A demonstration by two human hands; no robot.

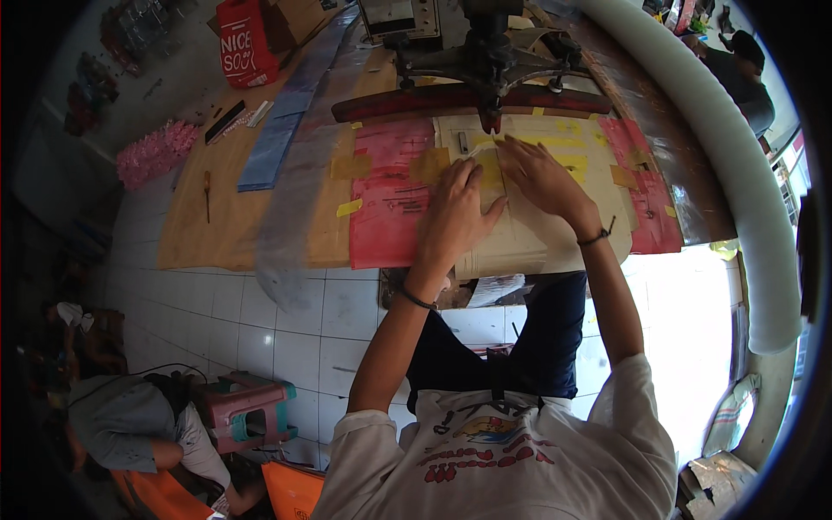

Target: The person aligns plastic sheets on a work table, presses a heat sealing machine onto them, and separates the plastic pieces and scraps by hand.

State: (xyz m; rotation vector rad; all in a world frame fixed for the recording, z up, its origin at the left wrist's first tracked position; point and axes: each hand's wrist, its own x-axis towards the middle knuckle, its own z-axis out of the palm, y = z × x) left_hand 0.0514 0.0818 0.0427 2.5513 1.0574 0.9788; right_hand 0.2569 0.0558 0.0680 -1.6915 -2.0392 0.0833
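My L grip (459, 208) is loose: thumb spread well away from the fingers, which bend fwd onto the board (537, 243); I can't see anything clamped in it. My R grip (542, 178) lies nearly flat, palm down, fingers out straight, poss. just pressing. Btwn my fingertips is a thin pale piece (483, 149), on the board, up from the near edge of the surface (234, 243), R of its middle; can't tell what it's made of or if I'm pinning it.

Main risk, I'd say: the curved bar (451, 98) is just beyond my fingertips, its pointed tip (493, 122) nearest. If it comes down or I reach fwd w/o looking, a finger could get nipped; can't tell if it's powered or hot. 2nd: w/ neither grip closed, the thin pale piece could slide or crease if I press unevenly. 3rd: the small grey block (463, 142) is just past my L fingers; a nudge could shove it into the way.

The board runs down to the near edge, so leaning on it could shift or tip it. The red sheet (394, 217) on its L has yellow tape (349, 208) on it; if that lifts, I could snag it. Farther L, clear film (290, 217) hangs over the near edge, prob. easy to catch & drag. A hard tug might roll the screwdriver (207, 195) near the L edge.
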